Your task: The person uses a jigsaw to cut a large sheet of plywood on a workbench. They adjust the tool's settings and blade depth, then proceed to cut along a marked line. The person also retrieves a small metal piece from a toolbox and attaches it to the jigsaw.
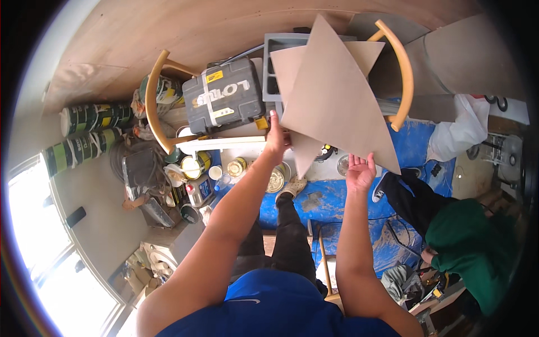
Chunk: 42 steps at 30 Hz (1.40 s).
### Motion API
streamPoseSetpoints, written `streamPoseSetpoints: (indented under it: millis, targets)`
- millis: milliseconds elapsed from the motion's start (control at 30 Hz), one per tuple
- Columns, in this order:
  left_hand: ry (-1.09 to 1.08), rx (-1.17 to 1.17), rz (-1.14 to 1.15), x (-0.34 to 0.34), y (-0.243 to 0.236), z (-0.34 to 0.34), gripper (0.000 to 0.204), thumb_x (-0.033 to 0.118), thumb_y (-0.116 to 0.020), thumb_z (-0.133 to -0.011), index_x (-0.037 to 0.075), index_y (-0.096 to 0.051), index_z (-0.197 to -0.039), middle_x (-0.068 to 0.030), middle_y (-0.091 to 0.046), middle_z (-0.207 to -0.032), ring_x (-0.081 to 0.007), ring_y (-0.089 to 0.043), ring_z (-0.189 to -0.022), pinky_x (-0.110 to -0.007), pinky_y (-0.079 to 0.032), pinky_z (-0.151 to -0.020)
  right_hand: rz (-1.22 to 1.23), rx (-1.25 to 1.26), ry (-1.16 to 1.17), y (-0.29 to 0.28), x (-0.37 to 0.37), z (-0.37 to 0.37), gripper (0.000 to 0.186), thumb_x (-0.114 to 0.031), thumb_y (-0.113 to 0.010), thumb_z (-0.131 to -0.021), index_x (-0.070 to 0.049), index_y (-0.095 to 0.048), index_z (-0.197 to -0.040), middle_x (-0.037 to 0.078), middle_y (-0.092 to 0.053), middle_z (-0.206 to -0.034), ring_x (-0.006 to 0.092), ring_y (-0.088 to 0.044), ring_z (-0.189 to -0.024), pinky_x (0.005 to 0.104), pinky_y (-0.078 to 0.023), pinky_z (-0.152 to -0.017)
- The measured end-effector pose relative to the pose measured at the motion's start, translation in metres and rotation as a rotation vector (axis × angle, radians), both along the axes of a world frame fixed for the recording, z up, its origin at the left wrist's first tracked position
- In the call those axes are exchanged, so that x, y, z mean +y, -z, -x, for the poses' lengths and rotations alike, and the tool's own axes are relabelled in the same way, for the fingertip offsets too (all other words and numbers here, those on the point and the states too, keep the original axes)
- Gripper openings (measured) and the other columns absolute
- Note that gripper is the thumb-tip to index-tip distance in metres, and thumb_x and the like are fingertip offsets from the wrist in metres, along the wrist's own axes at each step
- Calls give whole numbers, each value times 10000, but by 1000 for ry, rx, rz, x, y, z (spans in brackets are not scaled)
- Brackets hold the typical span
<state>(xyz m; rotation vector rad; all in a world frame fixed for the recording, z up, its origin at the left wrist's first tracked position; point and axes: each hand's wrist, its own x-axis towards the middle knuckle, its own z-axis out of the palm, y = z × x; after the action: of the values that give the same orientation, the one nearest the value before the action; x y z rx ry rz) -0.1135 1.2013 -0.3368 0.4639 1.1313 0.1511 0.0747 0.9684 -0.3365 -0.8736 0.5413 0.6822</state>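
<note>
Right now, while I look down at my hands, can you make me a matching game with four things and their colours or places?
Things:
1. Top sheet
2. Right hand
3. Tool case
4. Floor cover

Clues:
A. Dark grey, with a white strip across it
B. Bright blue
C. Light brown, with pointed corners
D. Palm showing, at the sheet's lower edge

Right pairs: 1-C, 2-D, 3-A, 4-B.
</note>
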Motion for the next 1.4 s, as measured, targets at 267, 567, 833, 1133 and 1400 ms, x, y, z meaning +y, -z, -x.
streamPoseSetpoints:
  millis: [267, 567, 833, 1133, 1400]
  targets:
    - [-34, -123, -10, -19, 3, 0, 1226, 988, -180, -877, 80, -210, -1700, -330, -382, -1635, -427, -404, -1512, -516, -237, -1271, 15, -18, -3, 18, 7, -3, 507, -337, -642, -1061, -31, -550, -1455, 130, -590, -1498, 275, -519, -1422, 469, -359, -1247]
    - [-80, 365, -852, 75, 15, 147, 430, 262, -742, -1012, -37, -689, -1317, -147, -800, -1070, -201, -739, -962, -344, -570, -907, 89, 10, -102, 19, 16, 13, 616, -453, -700, -1015, -30, -556, -1439, 147, -602, -1444, 308, -522, -1410, 503, -408, -1223]
    - [124, 1036, -894, 177, 66, 243, 953, 396, -782, -908, -158, -330, -1539, -372, -510, -1479, -490, -501, -1389, -460, -405, -1189, 679, -152, -110, -21, 20, 82, 714, -521, -711, -999, -36, -521, -1487, 158, -624, -1386, 289, -632, -1266, 434, -499, -1107]
    - [-62, 947, -529, 206, 77, 237, 943, 436, -777, -904, -56, -349, -1585, -317, -559, -1487, -446, -560, -1379, -449, -457, -1153, 957, -1167, -1209, 52, 259, 202, 958, -610, -723, -940, 122, -454, -1496, 348, -596, -1424, 441, -596, -1340, 456, -451, -1149]
    - [50, 1130, -645, 191, 76, 226, 1030, 659, -713, -889, 35, -344, -1620, -378, -473, -1496, -500, -500, -1370, -525, -389, -1170, 848, -669, -849, 72, 311, 217, 977, -627, -810, -866, 105, -488, -1428, 284, -627, -1380, 367, -625, -1275, 421, -465, -1088]
